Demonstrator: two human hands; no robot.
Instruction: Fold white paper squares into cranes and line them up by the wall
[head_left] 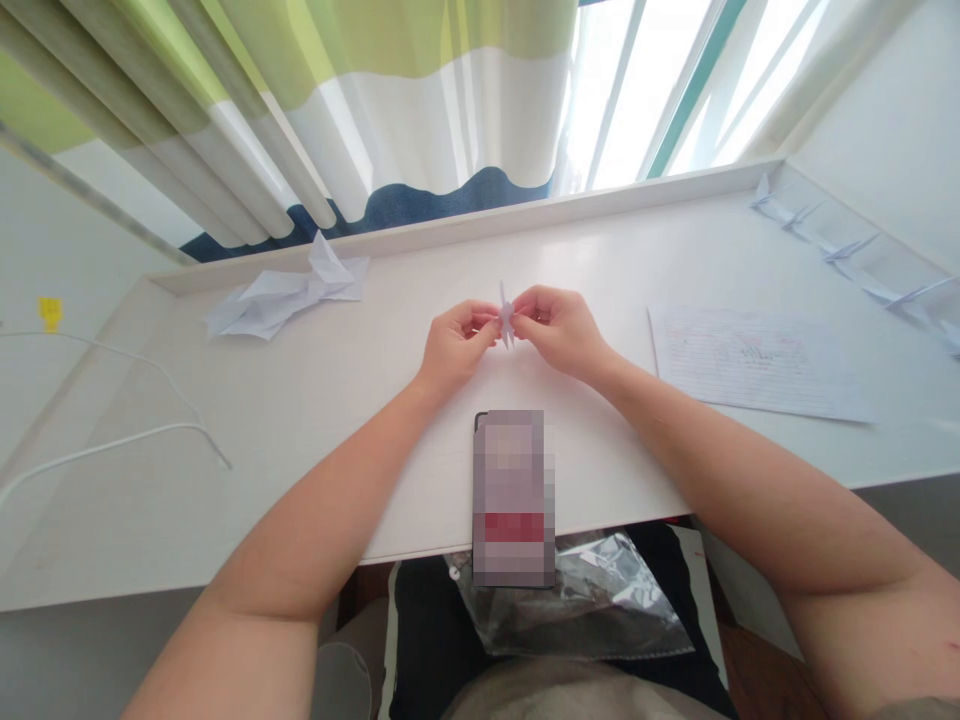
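Observation:
A small folded white paper piece [505,318] is held upright between both hands, just above the middle of the white desk. My left hand [463,340] pinches its left side with thumb and fingertips. On its other side my right hand [556,325] grips it the same way. The paper has a thin point sticking up and two short points below; its exact shape is partly hidden by the fingertips. Below the hands, a phone [513,490] with a blurred screen lies at the desk's front edge.
Loose folded white papers [289,290] lie at the back left. Several folded paper figures [847,250] line the right edge, near a printed sheet [757,365]. A white cable [172,428] crosses the left side. A clear plastic bag [600,600] rests on my lap.

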